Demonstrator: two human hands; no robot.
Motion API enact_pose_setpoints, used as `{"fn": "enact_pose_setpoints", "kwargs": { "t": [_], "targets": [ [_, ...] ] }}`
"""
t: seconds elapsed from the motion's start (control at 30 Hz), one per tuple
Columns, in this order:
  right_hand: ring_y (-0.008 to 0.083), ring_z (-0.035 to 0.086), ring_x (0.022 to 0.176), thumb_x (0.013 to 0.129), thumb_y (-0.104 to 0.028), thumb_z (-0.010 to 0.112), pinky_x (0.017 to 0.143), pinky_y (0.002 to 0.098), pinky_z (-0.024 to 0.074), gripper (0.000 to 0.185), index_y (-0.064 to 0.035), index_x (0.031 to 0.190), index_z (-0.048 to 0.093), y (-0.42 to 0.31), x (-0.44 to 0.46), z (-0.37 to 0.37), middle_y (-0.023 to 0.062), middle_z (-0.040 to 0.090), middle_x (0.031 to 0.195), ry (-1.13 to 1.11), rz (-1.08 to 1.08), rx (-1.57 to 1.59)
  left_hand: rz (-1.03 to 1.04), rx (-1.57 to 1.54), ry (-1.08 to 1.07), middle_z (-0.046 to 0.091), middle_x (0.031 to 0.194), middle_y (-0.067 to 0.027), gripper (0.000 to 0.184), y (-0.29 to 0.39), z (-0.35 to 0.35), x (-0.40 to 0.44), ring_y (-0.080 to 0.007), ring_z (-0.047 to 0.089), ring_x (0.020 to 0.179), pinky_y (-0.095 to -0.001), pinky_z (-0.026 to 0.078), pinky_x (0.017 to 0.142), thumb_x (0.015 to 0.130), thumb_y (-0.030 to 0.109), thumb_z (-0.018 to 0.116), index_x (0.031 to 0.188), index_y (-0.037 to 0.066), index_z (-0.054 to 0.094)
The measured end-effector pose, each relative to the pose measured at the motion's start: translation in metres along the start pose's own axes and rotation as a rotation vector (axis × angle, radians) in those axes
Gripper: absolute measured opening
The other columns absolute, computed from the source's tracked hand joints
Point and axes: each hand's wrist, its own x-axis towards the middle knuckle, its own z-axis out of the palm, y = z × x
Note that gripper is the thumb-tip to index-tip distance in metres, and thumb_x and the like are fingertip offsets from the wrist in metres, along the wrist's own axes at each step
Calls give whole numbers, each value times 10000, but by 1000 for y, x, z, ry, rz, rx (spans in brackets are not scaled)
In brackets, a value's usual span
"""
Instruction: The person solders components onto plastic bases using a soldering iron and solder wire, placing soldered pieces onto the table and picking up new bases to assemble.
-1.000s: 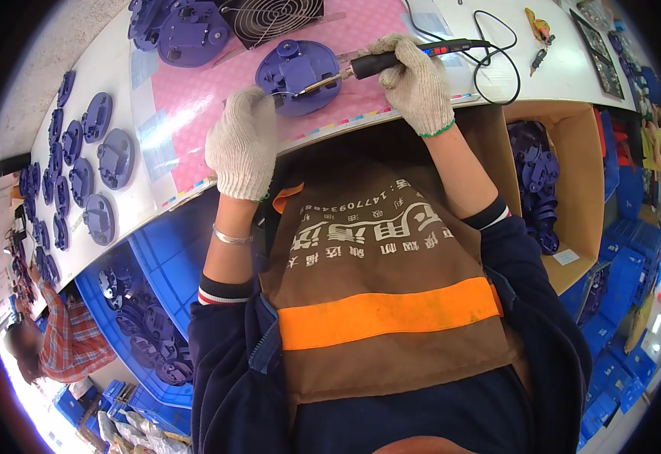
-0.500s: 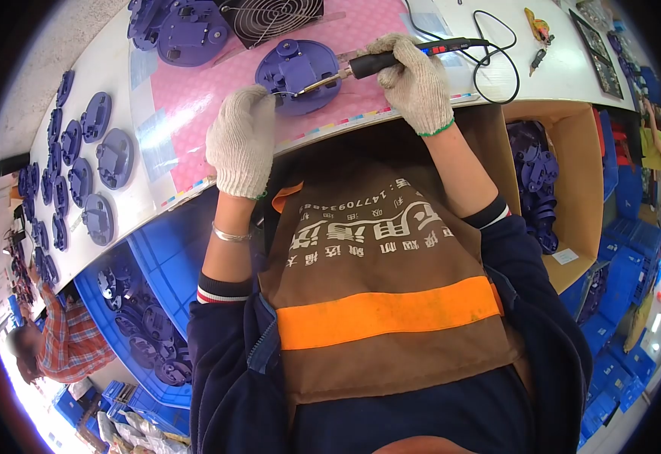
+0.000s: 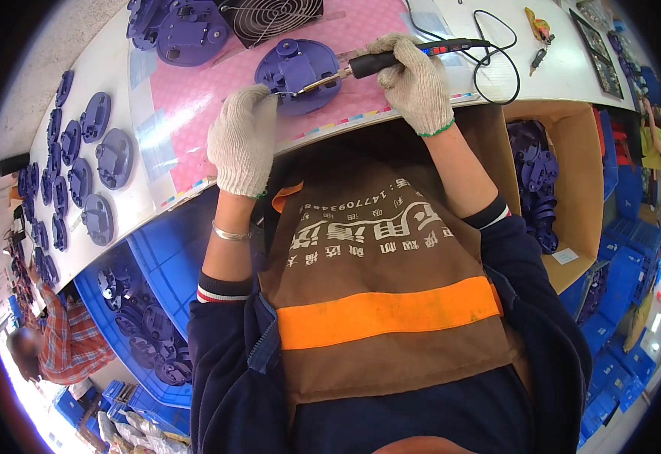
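Note:
My right hand (image 3: 415,76), in a white knit glove, grips a black-handled soldering iron (image 3: 376,64). Its tip points left and down onto a round purple plastic part (image 3: 289,72) lying on the pink mat. My left hand (image 3: 243,136), gloved too, is at the part's left edge with its fingers pinched together. A thin pale wire (image 3: 285,93), probably solder, runs from those fingers toward the iron's tip. The exact contact at the tip is too small to make out.
A fan with a round wire guard (image 3: 274,17) stands behind the part. Several purple parts (image 3: 114,158) lie on the white table at left. A cardboard box (image 3: 572,151) of parts is at right, a blue bin (image 3: 111,333) at lower left. The iron's cord (image 3: 513,72) loops rightward. Another person (image 3: 73,344) is at far left.
Both hands and the iron stay almost in place; my left hand has shifted very slightly. The person at far left has moved a little.

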Motion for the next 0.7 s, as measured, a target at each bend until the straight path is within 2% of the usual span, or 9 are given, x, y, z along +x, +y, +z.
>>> {"fn": "enact_pose_setpoints", "kwargs": {
  "t": [0.07,0.2,0.23,0.27,0.37,0.53,0.7],
  "targets": [
    [251,658,839,832,-62,596,569,269,510,184,37,986,609,0,0,0,139,660,914,2,15,8,-25,-30,9,665,941,-128,206,-2,1,0,-310,641,865,-381,492,759,822,224,639,953,68,668],
    [234,666,851,670,122,553,710,260,526,286,31,941,581,-4,-2,1,105,666,945,23,87,57,-39,-39,13,669,946,-125,207,-4,2,0,-307,644,866,-376,493,762,824,218,639,957,63,668],
    [233,667,854,668,123,554,710,259,526,290,32,942,580,-4,-2,1,107,664,947,25,85,67,-41,-43,15,669,946,-125,207,-4,2,0,-307,645,867,-375,493,763,824,218,639,958,62,668],
    [226,664,853,675,123,551,705,256,524,285,34,945,579,-4,-2,1,108,662,952,14,88,83,-44,-47,17,670,947,-124,207,-4,2,0,-306,645,868,-373,493,764,825,217,639,958,61,668],
    [194,649,842,725,115,533,679,240,512,247,45,958,574,-6,-3,1,110,651,973,-22,94,108,-11,-45,20,662,889,-107,175,-2,0,-1,-177,629,790,-302,485,744,872,139,617,989,12,639],
    [132,597,826,856,70,470,619,208,470,153,69,977,564,-7,-5,5,109,624,1002,-20,40,-34,-12,-43,24,662,885,-107,177,-2,1,-1,-175,630,791,-301,486,743,871,141,618,991,13,640],
    [127,595,826,854,76,464,611,203,462,159,69,978,563,-8,-5,6,104,623,985,-16,57,-50,-13,-43,24,662,881,-106,173,-2,1,-1,-175,631,788,-300,487,739,869,140,618,987,16,641]
  ]
}}
